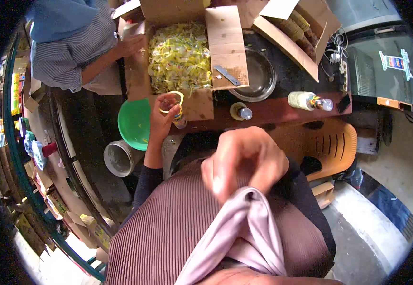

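Pinching a fold of pale pink cloth [244, 228] close to the chest, the right hand [247, 161] has its fingers drawn together on the fabric, which hangs down from it over the ribbed top, while the left hand [163, 118] is stretched forward and closed around a small clear cup [173, 107] with a yellow rim, held at the near edge of an open cardboard box [225, 42]. That box is filled with shredded yellow and white strips [180, 57], and a second open cardboard box [292, 33] to its right holds brown rolls. On the dark desk [287, 111] stand an empty glass bowl [259, 76] and two small bottles, and a green bowl [135, 123] sits just left of the left hand, above a grey bucket [121, 159].
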Tool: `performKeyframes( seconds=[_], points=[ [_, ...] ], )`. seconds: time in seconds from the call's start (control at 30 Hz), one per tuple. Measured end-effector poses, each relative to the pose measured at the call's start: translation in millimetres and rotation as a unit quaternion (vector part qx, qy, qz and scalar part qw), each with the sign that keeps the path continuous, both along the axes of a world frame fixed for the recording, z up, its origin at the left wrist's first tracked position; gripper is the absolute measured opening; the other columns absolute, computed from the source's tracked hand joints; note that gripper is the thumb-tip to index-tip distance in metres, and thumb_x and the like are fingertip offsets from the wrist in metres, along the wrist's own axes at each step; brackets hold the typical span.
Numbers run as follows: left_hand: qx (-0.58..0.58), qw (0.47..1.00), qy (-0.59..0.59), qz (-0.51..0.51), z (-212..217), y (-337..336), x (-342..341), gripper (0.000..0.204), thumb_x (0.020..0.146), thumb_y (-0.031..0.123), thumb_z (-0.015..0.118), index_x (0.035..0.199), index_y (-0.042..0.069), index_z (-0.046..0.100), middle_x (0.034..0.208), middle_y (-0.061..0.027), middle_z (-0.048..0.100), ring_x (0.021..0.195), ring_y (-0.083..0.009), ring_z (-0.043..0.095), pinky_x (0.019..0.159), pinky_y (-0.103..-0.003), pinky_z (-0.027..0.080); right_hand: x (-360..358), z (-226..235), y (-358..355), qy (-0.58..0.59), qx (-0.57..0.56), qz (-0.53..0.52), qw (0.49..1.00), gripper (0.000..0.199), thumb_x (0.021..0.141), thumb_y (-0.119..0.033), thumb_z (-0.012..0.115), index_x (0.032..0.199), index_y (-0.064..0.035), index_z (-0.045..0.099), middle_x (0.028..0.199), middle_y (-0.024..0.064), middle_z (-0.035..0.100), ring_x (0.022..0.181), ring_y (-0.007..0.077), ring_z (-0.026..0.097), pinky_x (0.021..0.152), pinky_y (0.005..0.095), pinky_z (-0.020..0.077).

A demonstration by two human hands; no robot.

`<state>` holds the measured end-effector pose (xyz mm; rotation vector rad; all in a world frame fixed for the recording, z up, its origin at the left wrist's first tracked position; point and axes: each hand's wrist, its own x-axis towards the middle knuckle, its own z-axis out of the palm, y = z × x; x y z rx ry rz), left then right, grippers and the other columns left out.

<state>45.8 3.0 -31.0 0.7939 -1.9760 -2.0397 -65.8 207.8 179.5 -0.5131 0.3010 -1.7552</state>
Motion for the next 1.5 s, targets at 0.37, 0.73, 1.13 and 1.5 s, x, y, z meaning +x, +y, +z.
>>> performKeyframes(
  seconds=[0.37,0.73,1.13,1.5],
  points=[
    [0.043,0.995,0.085,-0.036,-7,-33,-30,0.042,0.080,0.012,0.072,0.116,0.006,0.049,0.109,-0.0061,0.058,0.099,-0.0148,0.057,0.085,-0.030,0.049,-71,-216,-6,0.702,0.500,-0.277,0.424,0.034,0.076,-0.023,0.071,0.103,-0.0068,0.061,0.101,0.0122,0.056,0.099,0.0318,0.052,0.087,0.0454,0.0433],
    [-0.123,0.968,0.180,-0.122,-1,-30,-51,0.020,0.079,0.012,0.072,0.094,0.004,0.061,0.136,-0.0123,0.042,0.113,-0.0209,0.051,0.093,-0.034,0.047,-77,-262,-29,0.659,0.590,-0.303,0.354,0.030,0.068,-0.017,0.076,0.093,-0.0098,0.061,0.089,0.0074,0.060,0.090,0.0262,0.057,0.081,0.0432,0.0430],
    [-0.062,0.979,0.165,-0.105,-9,-9,-55,0.005,0.082,0.004,0.067,0.082,0.000,0.063,0.120,-0.0108,0.051,0.123,-0.0261,0.046,0.091,-0.035,0.049,-72,-237,-24,0.596,0.515,-0.392,0.475,0.012,0.074,-0.005,0.069,0.082,-0.0004,0.062,0.080,0.0130,0.062,0.069,0.0242,0.061,0.064,0.0333,0.0488],
    [-0.258,0.947,0.189,0.016,1,18,-64,0.013,0.069,0.003,0.074,0.079,0.003,0.065,0.072,-0.0100,0.057,0.091,-0.0284,0.060,0.098,-0.043,0.043,-19,-173,-25,0.654,0.406,-0.467,0.436,0.015,0.080,-0.006,0.063,0.095,-0.0059,0.062,0.085,0.0115,0.056,0.082,0.0296,0.058,0.073,0.0390,0.0473]
  ],
)
